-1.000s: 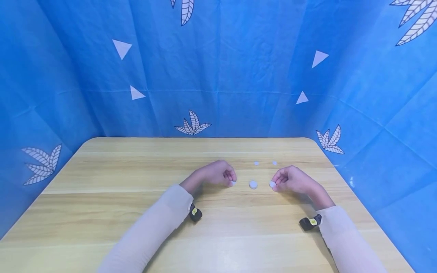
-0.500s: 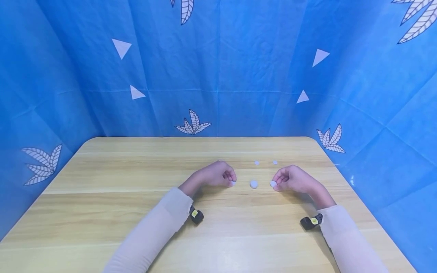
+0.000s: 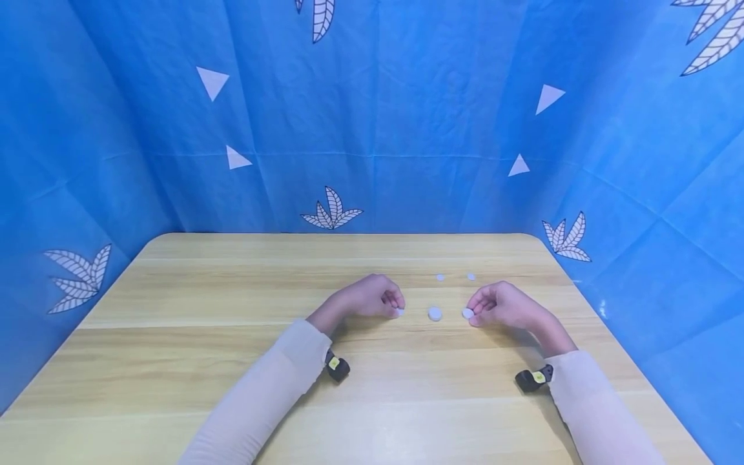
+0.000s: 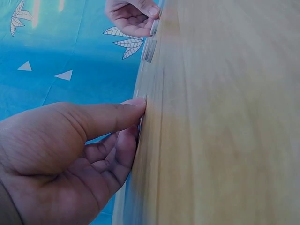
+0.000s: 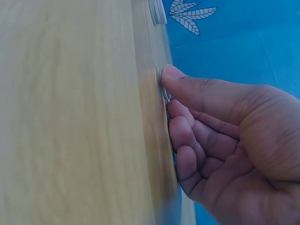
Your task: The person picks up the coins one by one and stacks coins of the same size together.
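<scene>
On the wooden table, my left hand pinches a small white disc between thumb and fingers, with most of it hidden by the fingertips. To the right, my right hand pinches a similar white disc at its edge, low at the tabletop. Between the two hands sits a thicker white round stack, whose layers show edge-on in the left wrist view. No finger touches that stack. Thumb and fingertips of each hand are right down at the table surface in the wrist views.
Two thin white discs, a left one and a right one, lie farther back on the table, beyond the stack. A blue curtain with leaf and triangle prints surrounds the table's back and sides.
The head view has shifted very slightly. Both hands stay in place with the same pinch, and the stack and far discs have not moved on the table.
</scene>
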Demonstrator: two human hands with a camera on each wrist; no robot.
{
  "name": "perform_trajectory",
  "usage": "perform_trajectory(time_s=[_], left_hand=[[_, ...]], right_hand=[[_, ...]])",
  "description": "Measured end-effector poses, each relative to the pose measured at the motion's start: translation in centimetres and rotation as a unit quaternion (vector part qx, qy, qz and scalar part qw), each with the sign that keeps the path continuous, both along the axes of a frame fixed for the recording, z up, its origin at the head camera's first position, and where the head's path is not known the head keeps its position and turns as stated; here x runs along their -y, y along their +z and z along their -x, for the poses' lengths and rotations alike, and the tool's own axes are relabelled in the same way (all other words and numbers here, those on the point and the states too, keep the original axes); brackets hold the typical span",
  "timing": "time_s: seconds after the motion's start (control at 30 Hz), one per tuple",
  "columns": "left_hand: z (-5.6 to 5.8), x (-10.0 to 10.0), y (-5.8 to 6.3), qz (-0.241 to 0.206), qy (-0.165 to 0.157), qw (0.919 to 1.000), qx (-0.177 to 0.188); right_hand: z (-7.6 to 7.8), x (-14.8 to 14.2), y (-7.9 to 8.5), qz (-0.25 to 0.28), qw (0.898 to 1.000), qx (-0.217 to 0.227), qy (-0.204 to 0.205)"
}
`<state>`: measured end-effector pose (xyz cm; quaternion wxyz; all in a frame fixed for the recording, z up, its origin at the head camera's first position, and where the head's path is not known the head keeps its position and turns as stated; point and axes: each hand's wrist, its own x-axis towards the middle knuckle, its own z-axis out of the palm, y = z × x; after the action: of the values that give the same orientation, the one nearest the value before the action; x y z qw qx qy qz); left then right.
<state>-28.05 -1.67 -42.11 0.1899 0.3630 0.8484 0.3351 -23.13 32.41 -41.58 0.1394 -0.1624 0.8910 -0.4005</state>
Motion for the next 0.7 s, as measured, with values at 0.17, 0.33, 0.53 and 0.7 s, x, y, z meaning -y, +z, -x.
perform_trajectory(time_s=[0.17,0.33,0.53,0.7], left_hand=[[-0.20,-0.07,0.14,-0.003,0.009,0.9999,0.006],[-0.06,0.00,0.13,-0.003,0.020,0.9998,0.006],[0.14,0.14,-0.07,-0.006,0.025,0.9996,0.007],[0.05,0.19,-0.07,-0.007,0.027,0.9995,0.012]], right_hand=[[-0.04,-0.09,0.28,-0.004,1.000,0.002,0.007],[-0.10,-0.09,0.49,-0.012,1.000,0.002,0.006],[0.10,-0.28,0.44,-0.014,1.000,0.001,0.008],[0.12,-0.41,0.47,-0.027,1.000,-0.001,0.003]])
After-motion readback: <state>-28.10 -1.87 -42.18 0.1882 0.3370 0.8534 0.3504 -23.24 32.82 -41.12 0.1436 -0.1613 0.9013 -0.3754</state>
